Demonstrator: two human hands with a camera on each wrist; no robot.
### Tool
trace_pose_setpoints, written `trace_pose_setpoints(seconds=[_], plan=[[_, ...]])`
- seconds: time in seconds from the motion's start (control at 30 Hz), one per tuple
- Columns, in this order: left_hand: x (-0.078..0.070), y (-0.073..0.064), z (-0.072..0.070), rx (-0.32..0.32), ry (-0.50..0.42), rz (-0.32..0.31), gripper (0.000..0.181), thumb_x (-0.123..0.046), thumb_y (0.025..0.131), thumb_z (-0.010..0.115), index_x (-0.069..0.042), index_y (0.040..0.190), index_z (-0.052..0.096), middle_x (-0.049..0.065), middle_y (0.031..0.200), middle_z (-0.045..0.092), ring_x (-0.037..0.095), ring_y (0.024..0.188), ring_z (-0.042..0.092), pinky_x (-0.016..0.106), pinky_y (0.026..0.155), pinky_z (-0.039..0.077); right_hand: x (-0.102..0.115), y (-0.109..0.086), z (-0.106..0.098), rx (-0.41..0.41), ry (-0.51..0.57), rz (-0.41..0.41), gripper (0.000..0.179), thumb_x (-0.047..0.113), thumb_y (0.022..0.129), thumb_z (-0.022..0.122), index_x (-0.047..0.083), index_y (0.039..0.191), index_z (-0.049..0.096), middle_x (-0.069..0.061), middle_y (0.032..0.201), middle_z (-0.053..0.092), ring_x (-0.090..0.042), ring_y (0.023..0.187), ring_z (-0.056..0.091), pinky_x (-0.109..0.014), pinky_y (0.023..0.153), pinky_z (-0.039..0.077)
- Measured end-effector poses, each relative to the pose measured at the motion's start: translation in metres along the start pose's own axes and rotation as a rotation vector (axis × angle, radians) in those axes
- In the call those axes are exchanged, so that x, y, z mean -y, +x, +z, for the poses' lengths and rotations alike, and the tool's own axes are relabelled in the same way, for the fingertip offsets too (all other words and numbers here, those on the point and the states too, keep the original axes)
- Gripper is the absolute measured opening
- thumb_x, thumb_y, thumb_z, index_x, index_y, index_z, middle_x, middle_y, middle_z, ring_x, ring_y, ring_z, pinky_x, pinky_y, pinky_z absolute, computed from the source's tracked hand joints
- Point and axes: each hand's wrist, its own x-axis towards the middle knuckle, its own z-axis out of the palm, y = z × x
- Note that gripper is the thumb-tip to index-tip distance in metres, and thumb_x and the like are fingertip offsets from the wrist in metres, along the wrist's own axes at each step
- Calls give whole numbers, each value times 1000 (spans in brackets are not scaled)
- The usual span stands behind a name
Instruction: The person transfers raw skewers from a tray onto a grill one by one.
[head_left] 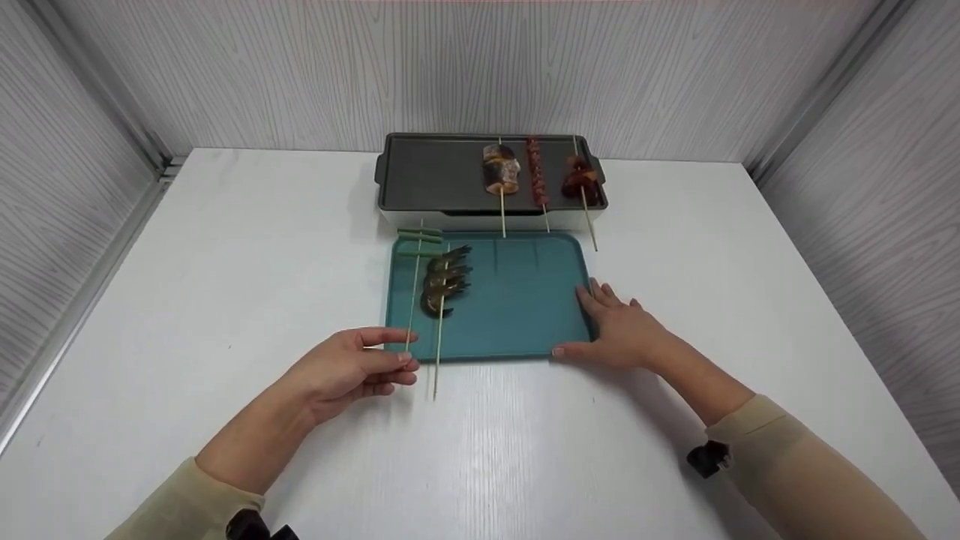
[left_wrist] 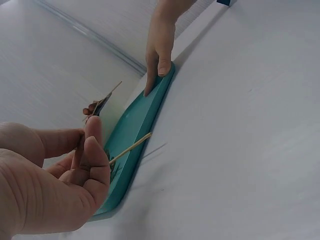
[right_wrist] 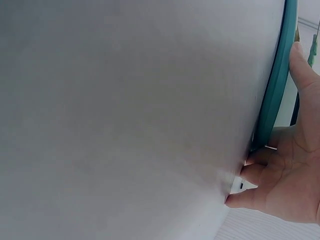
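My left hand pinches the lower end of a thin wooden skewer bearing slim green vegetable pieces, over the left side of the teal tray. Right beside it on the tray lies a shrimp skewer, its bare stick poking past the front edge. In the left wrist view the fingers of the left hand hide most of the held stick. My right hand rests at the tray's front right corner, fingers spread along the side and thumb on the front rim. The right wrist view shows the thumb against the rim.
Behind the tray stands a dark grill plate on a white base. Across its right half lie a thick chunky skewer, a thin red meat skewer and a dark reddish skewer, sticks overhanging the front. Pale panels enclose the white table.
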Motion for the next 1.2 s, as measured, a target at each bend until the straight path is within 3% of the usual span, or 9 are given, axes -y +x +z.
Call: trace_pose_setpoints(seconds=[0.33,0.53,0.9,1.2], plan=[[-18,-8,0,28,47,77,49,-8,105,66,1,152,54,13,110,78,18,94,76,25,79,56,-1,-1,0,-1,0,4,126,85,86,61,2,169,16,-21,175,10,-40,162,9,-70,124,13],[-33,-5,-2,23,57,97,47,-9,105,67,-1,150,57,9,106,78,17,93,76,25,78,56,-1,1,2,-6,-6,3,126,86,86,61,4,170,16,-21,175,11,-39,162,10,-70,124,14],[-64,16,-12,-4,48,96,44,-8,106,66,-3,149,58,6,107,77,16,94,75,25,79,56,-2,-1,1,-7,-8,8,126,86,85,62,3,169,16,-21,175,11,-40,162,10,-69,124,15],[-86,45,-23,-40,16,112,41,-8,107,63,-5,147,60,6,105,77,15,91,75,26,81,56,-2,0,2,-9,-3,4,127,87,85,61,3,169,16,-21,175,10,-40,162,8,-71,123,14]])
